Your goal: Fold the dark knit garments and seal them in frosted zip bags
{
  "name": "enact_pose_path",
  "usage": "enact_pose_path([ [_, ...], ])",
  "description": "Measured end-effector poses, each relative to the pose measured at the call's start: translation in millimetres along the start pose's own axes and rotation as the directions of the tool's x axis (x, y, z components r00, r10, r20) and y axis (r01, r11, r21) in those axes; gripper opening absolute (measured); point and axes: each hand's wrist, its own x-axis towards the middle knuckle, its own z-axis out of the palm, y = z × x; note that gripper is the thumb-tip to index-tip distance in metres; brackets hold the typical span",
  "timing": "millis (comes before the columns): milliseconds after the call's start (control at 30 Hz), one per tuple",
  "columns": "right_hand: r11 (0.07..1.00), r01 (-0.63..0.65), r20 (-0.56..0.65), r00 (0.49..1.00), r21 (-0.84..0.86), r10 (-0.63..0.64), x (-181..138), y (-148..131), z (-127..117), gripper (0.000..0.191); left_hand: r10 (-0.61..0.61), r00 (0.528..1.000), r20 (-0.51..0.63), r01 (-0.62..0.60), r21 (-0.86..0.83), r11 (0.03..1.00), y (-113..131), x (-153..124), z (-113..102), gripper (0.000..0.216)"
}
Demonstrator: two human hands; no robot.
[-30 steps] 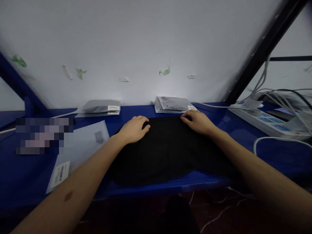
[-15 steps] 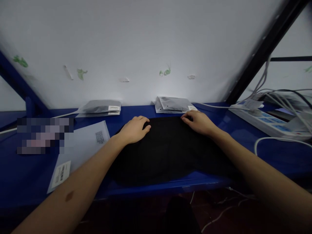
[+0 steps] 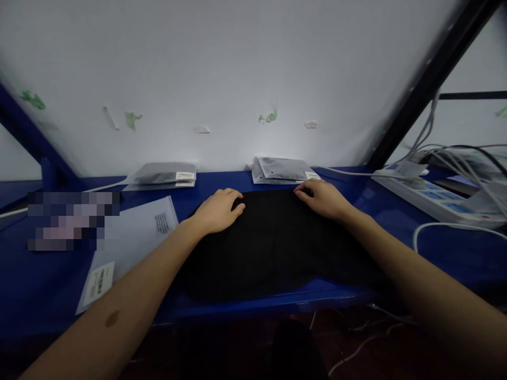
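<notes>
A black cloth [image 3: 273,245] lies flat on the blue shelf [image 3: 443,248], reaching from its front edge towards the wall. My left hand [image 3: 217,211] sits on the cloth's far left corner, fingers curled down over the edge. My right hand [image 3: 322,198] sits on the far right corner, its fingers likewise bent and pinching the edge. Both forearms stretch over the cloth's sides.
Two grey bagged packets lie by the wall, one at the left [image 3: 162,174], one behind my right hand [image 3: 281,169]. A clear labelled bag [image 3: 130,243] lies left of the cloth. At the right are a power strip [image 3: 431,198] and several cables [image 3: 455,155].
</notes>
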Motion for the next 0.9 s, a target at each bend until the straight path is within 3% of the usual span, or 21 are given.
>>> enact_pose_path([
  [900,0.999,-0.011,-0.033,0.999,0.030,0.012,0.0,0.3,0.1,0.021,0.006,1.000,0.025,-0.007,0.036,0.999,2.3,-2.0,-2.8,0.044],
])
